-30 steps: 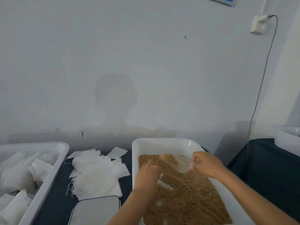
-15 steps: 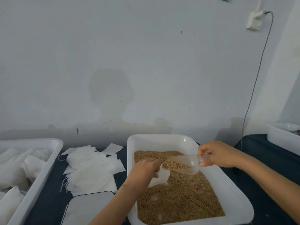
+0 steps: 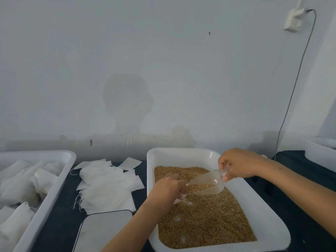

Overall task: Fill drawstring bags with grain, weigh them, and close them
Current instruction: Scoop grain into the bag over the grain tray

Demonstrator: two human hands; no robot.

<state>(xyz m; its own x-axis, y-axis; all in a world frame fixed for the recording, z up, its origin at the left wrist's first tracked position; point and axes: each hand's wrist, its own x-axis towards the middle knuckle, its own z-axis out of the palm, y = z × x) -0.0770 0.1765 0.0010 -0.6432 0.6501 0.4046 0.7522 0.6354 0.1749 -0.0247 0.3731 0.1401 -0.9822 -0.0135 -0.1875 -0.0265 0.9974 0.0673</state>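
lower centre of the frame: a white tub point(image 3: 183, 153) holding grain point(image 3: 205, 220); above the grain, the right hand point(image 3: 236, 164) pinches the handle of a clear plastic scoop point(image 3: 207, 185), which is tilted down toward the left and carries a small load of grain in its bowl; the left hand point(image 3: 167, 188), fingers curled, grips the top of a small white drawstring bag point(image 3: 181, 196) just at the scoop's mouth, the bag mostly hidden behind the hand, so how full it is cannot be told; left of the tub, a loose pile of flat empty bags point(image 3: 105, 184) lies on the dark table cover point(image 3: 58, 231); at the lower left edge, a second white tray point(image 3: 52, 193) holds filled bags point(image 3: 20, 186); bottom centre, the pale platform of a scale point(image 3: 103, 231), touching the near edge of the pile; upper right, a wall socket point(image 3: 294, 20) with a cable point(image 3: 298, 73) running down; at the right edge, part of another white tub point(image 3: 320, 155).
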